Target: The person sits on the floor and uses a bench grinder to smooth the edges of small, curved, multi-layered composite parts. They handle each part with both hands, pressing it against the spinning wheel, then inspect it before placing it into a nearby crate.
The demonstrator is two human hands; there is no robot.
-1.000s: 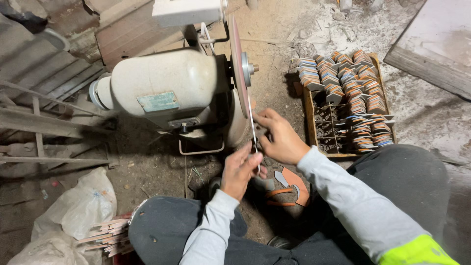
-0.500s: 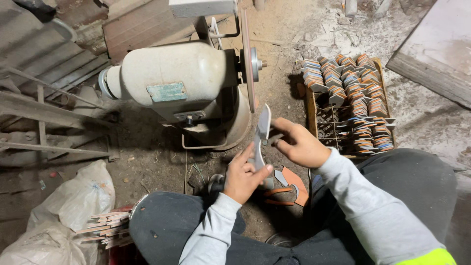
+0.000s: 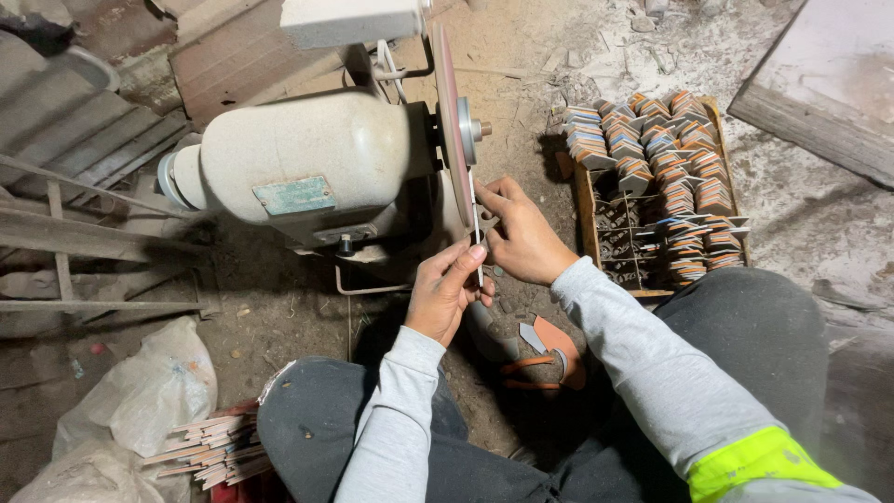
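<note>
The grinder fills ten o'clock, its wheel edge-on. At two o'clock sits a crate of stacked pieces; a white bag lies at seven. Both hands, left and right, pinch a thin blade upright against the wheel; half a second ago it was held lower, clear of the wheel.

The thin metal piece is showing edge-on only, so its shape is staying unreadable, and its lower end is disappearing behind the left hand. The right hand is covering its own fingertips against the grinding wheel. The wheel's top is running off the frame. The crate is partly hiding behind the knee.
</note>
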